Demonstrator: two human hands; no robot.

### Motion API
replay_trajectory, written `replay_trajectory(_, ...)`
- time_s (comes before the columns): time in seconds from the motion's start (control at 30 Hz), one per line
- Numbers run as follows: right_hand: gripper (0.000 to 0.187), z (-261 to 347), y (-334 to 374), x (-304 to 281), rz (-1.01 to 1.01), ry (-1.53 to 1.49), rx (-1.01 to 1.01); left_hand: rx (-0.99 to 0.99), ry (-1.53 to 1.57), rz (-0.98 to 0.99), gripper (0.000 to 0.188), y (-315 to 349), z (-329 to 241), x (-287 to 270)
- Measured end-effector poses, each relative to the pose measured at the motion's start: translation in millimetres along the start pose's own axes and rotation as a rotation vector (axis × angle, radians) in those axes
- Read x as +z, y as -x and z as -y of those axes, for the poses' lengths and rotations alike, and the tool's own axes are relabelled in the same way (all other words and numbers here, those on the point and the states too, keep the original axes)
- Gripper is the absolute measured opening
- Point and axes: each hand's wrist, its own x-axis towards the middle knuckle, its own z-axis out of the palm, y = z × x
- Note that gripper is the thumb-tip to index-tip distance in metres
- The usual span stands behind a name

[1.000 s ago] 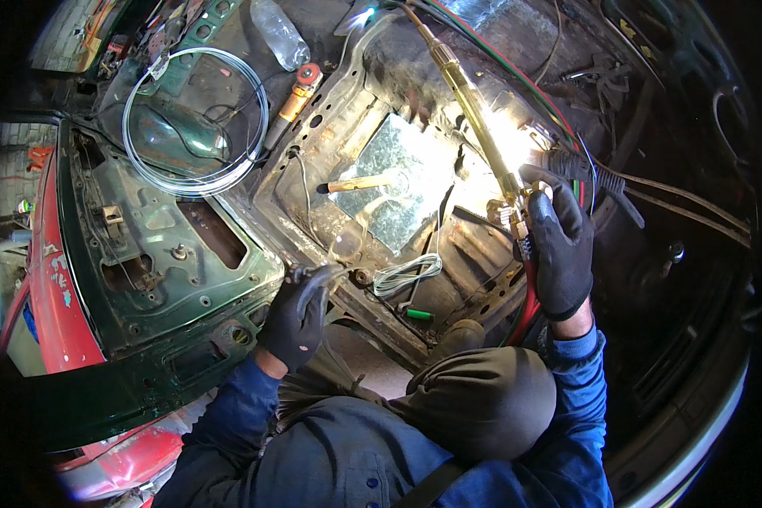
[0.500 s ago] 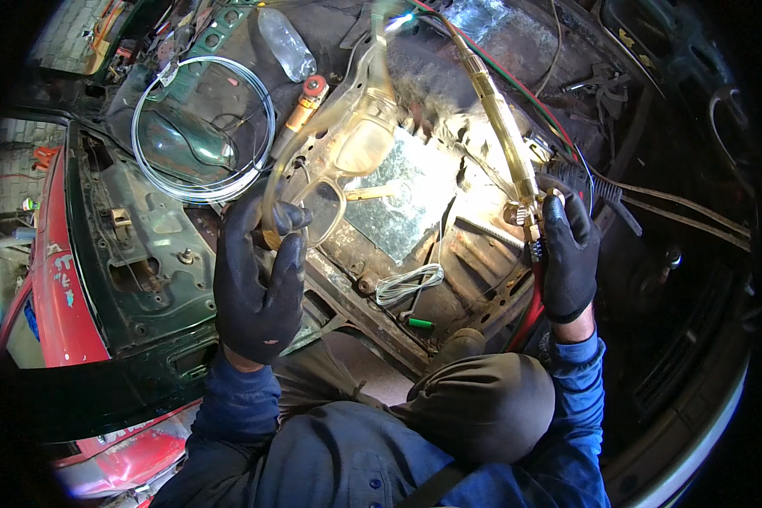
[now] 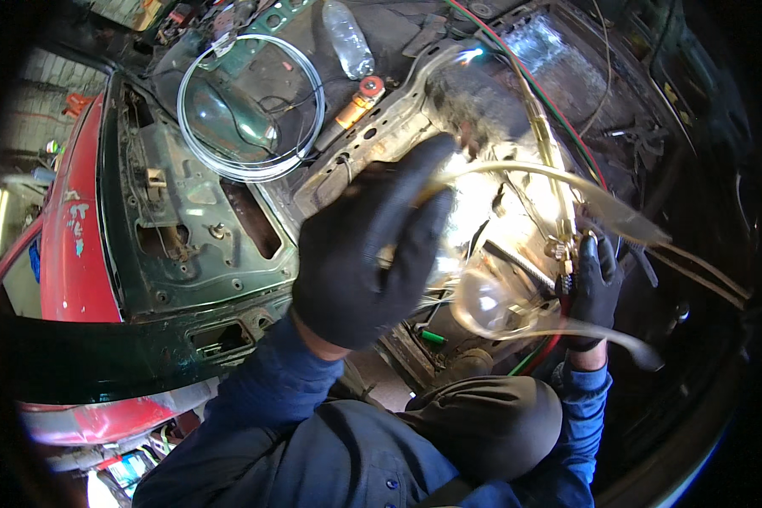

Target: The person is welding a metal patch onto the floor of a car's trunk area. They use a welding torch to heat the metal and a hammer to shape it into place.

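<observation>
My gloved left hand [image 3: 372, 245] is raised near the middle of the view, closed on clear spectacles [image 3: 487, 305]. Their two long temples stretch right, blurred by motion, passing in front of the torch and my right forearm. In my gloved right hand [image 3: 597, 279] is a brass gas torch [image 3: 543, 131], gripped near its valve knobs. The torch points up and away, and a small bluish-white flame [image 3: 472, 55] burns at its tip. Bright light falls on the rusty metal floor behind the spectacles, where the sheet piece is mostly hidden by my left hand.
A coil of wire [image 3: 244, 175] lies at the upper left, beside an orange tool [image 3: 357, 106] and a plastic bottle [image 3: 347, 38]. Red and green hoses [image 3: 559, 127] run along the torch. A green car panel [image 3: 195, 195] borders the left side; a green-ended rod [image 3: 433, 337] lies near my knee.
My left hand has moved right and closer to the view with the spectacles, which have swung round to the right. My right hand keeps holding the lit torch. The whole view has shifted.
</observation>
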Motion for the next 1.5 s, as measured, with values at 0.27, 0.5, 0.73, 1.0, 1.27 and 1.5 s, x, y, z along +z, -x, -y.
replay_trajectory(0.27,0.039,-7.9,9.3,0.8,-0.01,0.368,-0.189,0.097,0.381,-0.015,0.05,1.8,-15.8,10.3)
replay_trajectory(0.5,0.028,3.1,-2.0,7.9,-0.02,0.09,-0.008,-0.165,0.518,-0.035,0.047,27.5,-1.8,2.7)
replay_trajectory(0.73,0.032,7.3,-0.2,5.2,0.02,0.028,0.062,-0.202,0.538,-0.022,0.042,25.6,10.2,9.4)
replay_trajectory(1.0,0.034,10.6,-2.5,11.3,0.018,0.082,0.021,-0.139,0.622,-0.025,0.038,23.7,9.7,5.5)
replay_trajectory(1.27,0.031,-3.6,-3.4,12.3,0.051,0.143,0.079,-0.146,0.839,-0.019,0.033,33.8,20.1,3.2)
replay_trajectory(1.5,0.033,5.1,-15.8,19.8,0.104,0.348,0.039,-0.16,1.268,-0.043,0.03,50.7,43.7,17.1)
